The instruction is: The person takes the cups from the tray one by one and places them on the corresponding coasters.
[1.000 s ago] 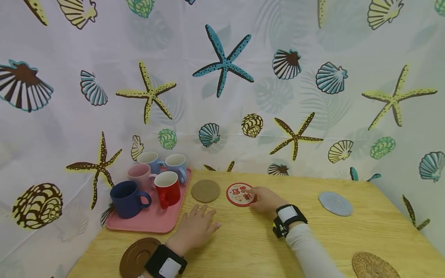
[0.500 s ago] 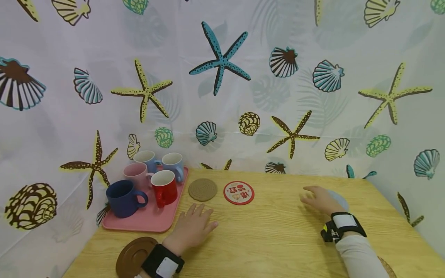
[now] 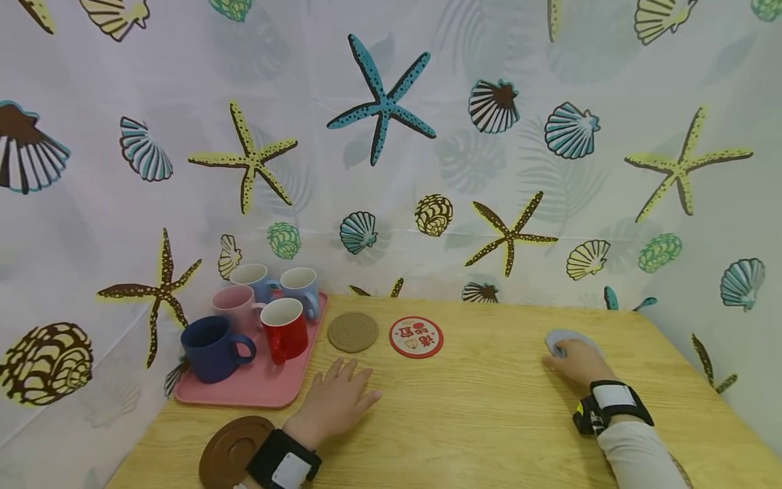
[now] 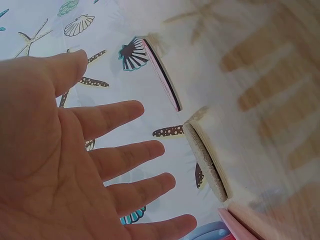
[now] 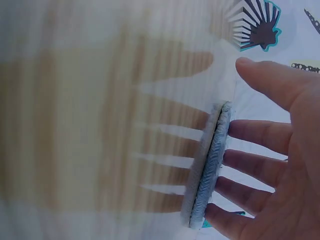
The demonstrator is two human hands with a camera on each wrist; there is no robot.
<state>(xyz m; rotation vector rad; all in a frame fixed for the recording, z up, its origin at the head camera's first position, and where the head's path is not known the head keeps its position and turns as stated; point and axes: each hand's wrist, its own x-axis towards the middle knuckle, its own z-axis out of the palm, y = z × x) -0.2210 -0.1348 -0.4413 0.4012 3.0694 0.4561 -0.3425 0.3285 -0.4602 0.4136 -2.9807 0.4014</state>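
On the right of the head view, my right hand (image 3: 577, 363) reaches onto a round blue-grey coaster (image 3: 569, 333) and covers its near part. The right wrist view shows its straight fingertips touching the face of that woven coaster (image 5: 211, 167), with the thumb apart. My left hand (image 3: 336, 401) is spread, palm down, low over the wood table beside the pink tray. In the left wrist view the left hand's fingers are straight and hold nothing. Nearest it are a round beige coaster (image 3: 353, 332) and a round red-rimmed coaster (image 3: 417, 337) with printed characters.
On the pink tray (image 3: 263, 390) stand a navy mug (image 3: 210, 353), a red mug (image 3: 290, 336), a pink mug (image 3: 234, 302) and light blue mugs (image 3: 299, 282). A brown round coaster (image 3: 222, 448) lies by the left wrist. A shell-patterned cloth (image 3: 391, 176) hangs behind.
My right hand has left the red-rimmed coaster, which stays flat on the table, and moved right onto the blue-grey coaster. The left hand has stayed in place.
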